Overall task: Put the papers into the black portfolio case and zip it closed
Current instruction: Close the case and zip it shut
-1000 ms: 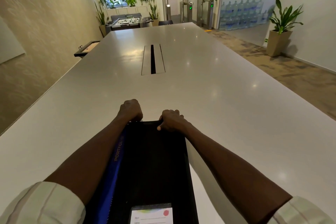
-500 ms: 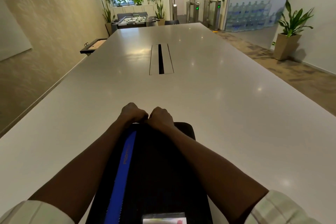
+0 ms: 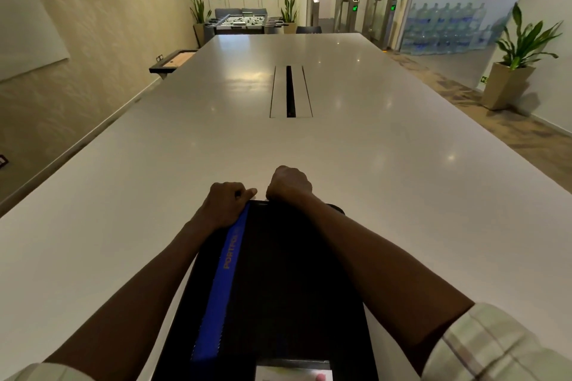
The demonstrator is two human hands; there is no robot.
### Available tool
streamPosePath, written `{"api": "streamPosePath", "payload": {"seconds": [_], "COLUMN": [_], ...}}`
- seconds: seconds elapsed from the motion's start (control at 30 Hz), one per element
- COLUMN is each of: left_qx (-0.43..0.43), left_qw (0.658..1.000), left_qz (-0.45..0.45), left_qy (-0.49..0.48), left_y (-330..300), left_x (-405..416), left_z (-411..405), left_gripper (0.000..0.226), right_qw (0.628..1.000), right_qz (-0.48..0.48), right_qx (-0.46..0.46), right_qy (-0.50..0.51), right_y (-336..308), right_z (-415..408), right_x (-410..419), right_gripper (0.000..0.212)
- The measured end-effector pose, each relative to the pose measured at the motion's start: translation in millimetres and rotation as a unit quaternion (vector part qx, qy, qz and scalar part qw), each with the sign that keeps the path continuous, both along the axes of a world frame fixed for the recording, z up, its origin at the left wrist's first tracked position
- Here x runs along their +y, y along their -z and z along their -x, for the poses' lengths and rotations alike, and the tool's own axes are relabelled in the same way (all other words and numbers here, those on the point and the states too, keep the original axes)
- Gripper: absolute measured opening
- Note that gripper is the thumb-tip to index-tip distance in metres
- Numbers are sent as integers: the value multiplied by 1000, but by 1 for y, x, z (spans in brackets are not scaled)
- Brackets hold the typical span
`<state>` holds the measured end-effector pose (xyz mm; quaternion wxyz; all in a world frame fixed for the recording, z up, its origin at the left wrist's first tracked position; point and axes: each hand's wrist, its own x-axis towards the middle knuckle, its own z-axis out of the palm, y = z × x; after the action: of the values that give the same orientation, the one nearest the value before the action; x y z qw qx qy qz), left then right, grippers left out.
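Table (image 3: 402, 195) same; hands parted slightly, left (image 3: 227, 206), right (image 3: 289, 184) still clenching portfolio case (image 3: 288, 281) top.

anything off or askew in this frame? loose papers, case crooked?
Nothing stands out. The black portfolio case lies flat on the white table, slightly angled. No loose papers show. Left hand and right hand are curled at its far edge; the zip itself is hidden.

Blue stripe (image 3: 221, 281) on the case (image 3: 278, 288): the word "PORTFOLIO" in orange letters, running lengthwise; its far letters are blurred.
Card (image 3: 292, 373) at the case's near end: a label with printed lines and a red spot; too small to read.
Green sign (image 3: 484, 80) low on the right wall: a symbol, not legible.
Gates (image 3: 355, 8) at the far end: green lit marks, unreadable.
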<state>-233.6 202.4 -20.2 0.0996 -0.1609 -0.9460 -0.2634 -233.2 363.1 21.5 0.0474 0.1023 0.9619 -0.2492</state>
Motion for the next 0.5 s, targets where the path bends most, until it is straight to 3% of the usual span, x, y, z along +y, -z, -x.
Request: {"api": "streamPosePath", "payload": {"seconds": [0.5], "left_qx": [-15], "left_qw": [1000], "left_qz": [-4], "left_qy": [-1], "left_y": [-4], "left_x": [4], "left_z": [-2], "left_gripper": [40], "right_qw": [984], "right_qz": [-175], "right_qx": [25], "right_qy": [-3], "right_y": [-5], "right_z": [-5], "right_x": [39], "right_gripper": [38]}}
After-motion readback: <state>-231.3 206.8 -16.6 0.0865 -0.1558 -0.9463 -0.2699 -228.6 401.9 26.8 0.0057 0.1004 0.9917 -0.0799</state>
